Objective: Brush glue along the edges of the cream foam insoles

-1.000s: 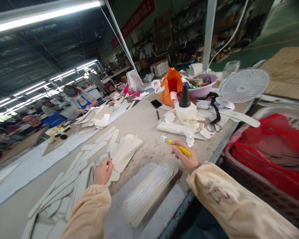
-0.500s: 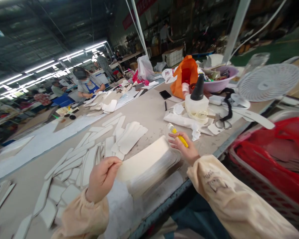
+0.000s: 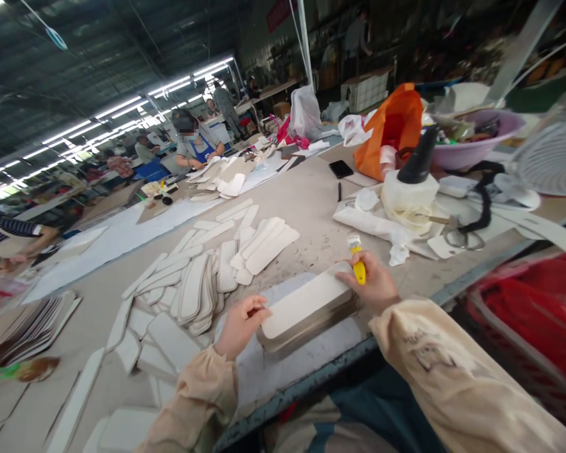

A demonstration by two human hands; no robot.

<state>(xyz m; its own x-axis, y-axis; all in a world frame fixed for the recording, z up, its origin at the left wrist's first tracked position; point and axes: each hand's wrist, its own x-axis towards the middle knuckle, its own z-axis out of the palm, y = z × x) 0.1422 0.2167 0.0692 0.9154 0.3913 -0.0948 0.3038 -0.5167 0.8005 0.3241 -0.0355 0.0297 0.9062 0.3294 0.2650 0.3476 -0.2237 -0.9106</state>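
Panel stack [image 3: 306,303] lies between bare tabletop [image 3: 311,211] and edge [image 3: 321,377].

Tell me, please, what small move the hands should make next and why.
I would probably nudge the top pale piece flush with the stack under it: the left hand and right hand are at its opposite ends, seemingly well placed to guide it, and the yellow-handled brush points its bristles away.
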